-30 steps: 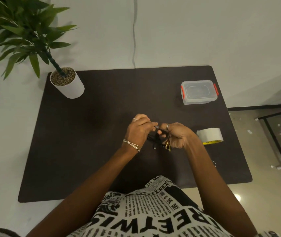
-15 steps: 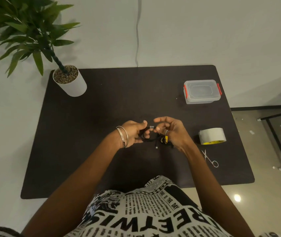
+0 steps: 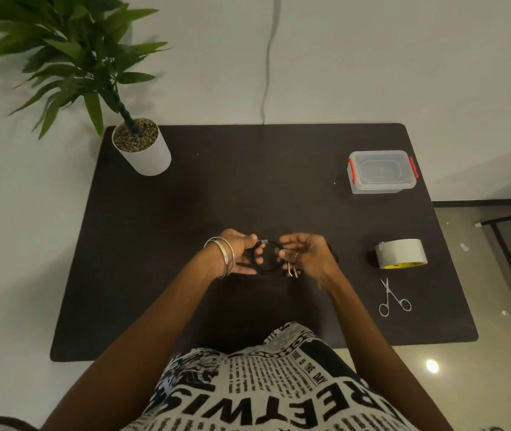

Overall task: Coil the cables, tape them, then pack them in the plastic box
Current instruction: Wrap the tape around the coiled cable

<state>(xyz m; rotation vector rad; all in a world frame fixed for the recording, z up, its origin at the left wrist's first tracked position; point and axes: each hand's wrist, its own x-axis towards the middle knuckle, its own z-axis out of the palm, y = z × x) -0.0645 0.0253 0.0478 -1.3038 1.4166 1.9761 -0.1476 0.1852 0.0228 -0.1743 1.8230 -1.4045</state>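
Dark tabletop [image 3: 185, 244] fills the view, set against a pale wall. Nearest, a printed shirt [image 3: 263, 390] hides the middle of the near edge. Toward the near right corner lie small scissors [image 3: 391, 298], with a tape roll [image 3: 401, 254] just beyond them by the right edge. Mid-tabletop, both hands hold a coiled black cable [image 3: 265, 258] just above the surface: the left hand [image 3: 240, 255] grips the coil's left side, fingers curled through the loop, and the right hand [image 3: 307, 256] pinches its right side. Small yellowish plug ends hang under the right hand, too small to make out. Farther off, a closed clear box [image 3: 382, 171] with red clips sits near the far right corner, and a potted plant [image 3: 140, 147] stands at the far left corner, its leaves cut off by the frame.
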